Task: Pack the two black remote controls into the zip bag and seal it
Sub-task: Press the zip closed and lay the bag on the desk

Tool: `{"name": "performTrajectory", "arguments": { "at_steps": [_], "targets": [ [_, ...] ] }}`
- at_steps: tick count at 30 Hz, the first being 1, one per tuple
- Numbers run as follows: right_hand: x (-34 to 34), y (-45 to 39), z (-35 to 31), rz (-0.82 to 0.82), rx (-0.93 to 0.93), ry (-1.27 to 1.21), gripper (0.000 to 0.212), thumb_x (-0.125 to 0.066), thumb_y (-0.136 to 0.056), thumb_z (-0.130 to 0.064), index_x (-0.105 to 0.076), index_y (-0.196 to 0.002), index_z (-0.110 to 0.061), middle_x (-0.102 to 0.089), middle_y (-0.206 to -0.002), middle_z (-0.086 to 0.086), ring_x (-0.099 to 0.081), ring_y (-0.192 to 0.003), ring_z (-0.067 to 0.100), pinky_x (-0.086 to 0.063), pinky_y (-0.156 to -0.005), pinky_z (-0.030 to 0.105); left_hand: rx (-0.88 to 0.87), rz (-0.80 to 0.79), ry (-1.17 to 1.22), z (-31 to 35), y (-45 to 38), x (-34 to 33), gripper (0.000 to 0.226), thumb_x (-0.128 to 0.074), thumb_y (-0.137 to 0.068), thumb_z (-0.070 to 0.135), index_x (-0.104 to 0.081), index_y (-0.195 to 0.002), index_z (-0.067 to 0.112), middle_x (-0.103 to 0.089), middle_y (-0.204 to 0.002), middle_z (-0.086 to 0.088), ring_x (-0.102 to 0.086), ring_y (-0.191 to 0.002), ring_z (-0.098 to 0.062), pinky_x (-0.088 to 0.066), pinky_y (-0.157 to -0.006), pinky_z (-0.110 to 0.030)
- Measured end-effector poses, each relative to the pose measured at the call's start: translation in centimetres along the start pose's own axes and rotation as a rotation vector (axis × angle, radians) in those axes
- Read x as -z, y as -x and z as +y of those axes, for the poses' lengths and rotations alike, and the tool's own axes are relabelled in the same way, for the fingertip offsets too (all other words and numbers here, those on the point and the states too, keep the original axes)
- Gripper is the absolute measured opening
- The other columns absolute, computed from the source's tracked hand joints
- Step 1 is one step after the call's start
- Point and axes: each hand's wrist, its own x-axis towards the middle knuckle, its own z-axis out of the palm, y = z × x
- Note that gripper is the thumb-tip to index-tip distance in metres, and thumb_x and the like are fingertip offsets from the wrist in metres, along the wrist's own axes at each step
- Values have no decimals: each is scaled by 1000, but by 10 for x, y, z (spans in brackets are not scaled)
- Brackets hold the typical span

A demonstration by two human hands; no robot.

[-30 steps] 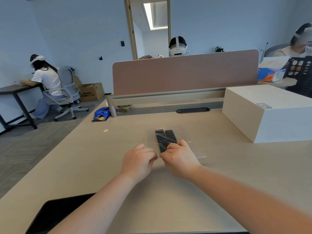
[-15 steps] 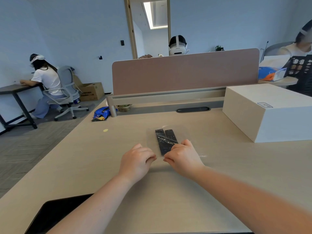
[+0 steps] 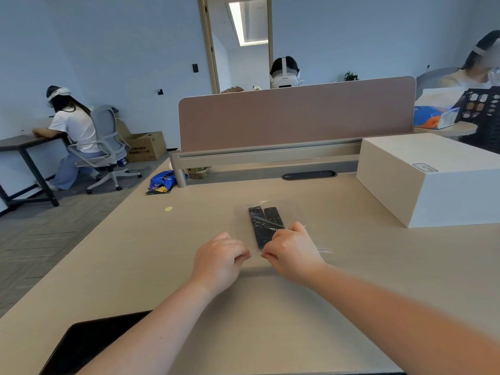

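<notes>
Two black remote controls (image 3: 263,225) lie side by side inside a clear zip bag (image 3: 243,220) flat on the light wooden desk (image 3: 135,253). My left hand (image 3: 217,259) pinches the bag's near edge at its left part. My right hand (image 3: 293,251) pinches the same edge just to the right and covers the near ends of the remotes. A small gap separates the fingertips of the two hands. The bag's zip strip is mostly hidden under my fingers.
A large white box (image 3: 430,177) stands on the desk at the right. A pink divider panel (image 3: 295,115) runs along the desk's far edge. A black flat device (image 3: 86,345) lies at the near left corner. A yellow dot (image 3: 168,208) marks the desk. Other people sit farther away.
My hands have slid apart a little along the bag's near edge, the left one drifting left. The bag and remotes stay in place.
</notes>
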Motion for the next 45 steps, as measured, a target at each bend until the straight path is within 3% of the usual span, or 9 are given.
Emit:
{"name": "performTrajectory", "arguments": {
  "at_steps": [6,12,19,26,31,35,37,41,45],
  "targets": [
    [2,3,9,-57,148,183,28,-76,-53,-9,-52,-42,-20,-51,-37,-4,-53,-48,19,-23,-61,31,-24,-15,-63,6,-2,4,7,-64,-67,30,-65,-61,27,-65,-57,16,-52,-57,-11,-4,-45,-8],
    [16,24,39,-59,211,255,30,-73,-47,-1,-49,-44,-18,-48,-38,-3,-51,-48,22,-27,-59,31,-26,-1,-72,5,0,6,20,-53,-74,36,-68,-62,28,-67,-59,19,-55,-59,-11,-28,-41,-15],
    [19,64,80,-95,128,291,24,-71,-43,2,-61,-53,-16,-53,-42,-4,-55,-45,20,-31,-61,32,-22,-53,-65,9,7,5,24,-49,-75,35,-68,-62,28,-68,-61,20,-55,-59,-11,-15,-41,-8],
    [16,85,93,-248,33,105,51,-84,-25,4,-72,-72,-12,-70,-62,-1,-68,-53,19,-49,-33,20,-21,-126,-82,15,8,4,9,-62,-68,29,-65,-59,29,-66,-60,22,-55,-59,-9,-4,-47,-5],
    [34,91,85,-447,-54,-60,52,-52,-85,-4,-50,-136,-19,-60,-130,-3,-59,-115,23,-54,-85,34,-77,-180,-93,13,13,2,13,-56,-77,35,-68,-73,31,-69,-70,19,-58,-73,-13,-10,-44,-10],
    [45,91,83,-226,-317,-187,49,-44,-86,-5,-58,-129,-23,-63,-130,-5,-63,-113,24,-54,-83,37,-79,-189,8,2,22,11,56,-36,-73,77,-63,-104,39,-71,-87,22,-58,-81,-11,-23,-49,-10],
    [41,79,89,-203,-573,-275,46,-43,-88,-2,-59,-126,-21,-65,-126,-3,-62,-111,25,-52,-85,34,-7,-180,75,0,22,15,62,-28,-76,76,-59,-112,36,-71,-91,18,-60,-84,-14,-35,-52,-19],
    [20,44,104,-265,-940,-531,36,-44,-87,-11,-64,-115,-21,-68,-103,1,-60,-91,24,-50,-81,28,416,-147,236,-6,-2,1,31,-43,-90,39,-67,-97,21,-65,-68,1,-59,-77,-29,-42,-59,-29],
    [0,11,115,-371,-976,-622,27,-57,-90,-24,-66,-113,-13,-69,-104,5,-61,-97,24,-46,-81,26,802,-272,294,-17,-36,-29,24,-53,-88,27,-66,-103,14,-69,-108,-7,-59,-102,-29,-48,-85,-33]
  ]
}}
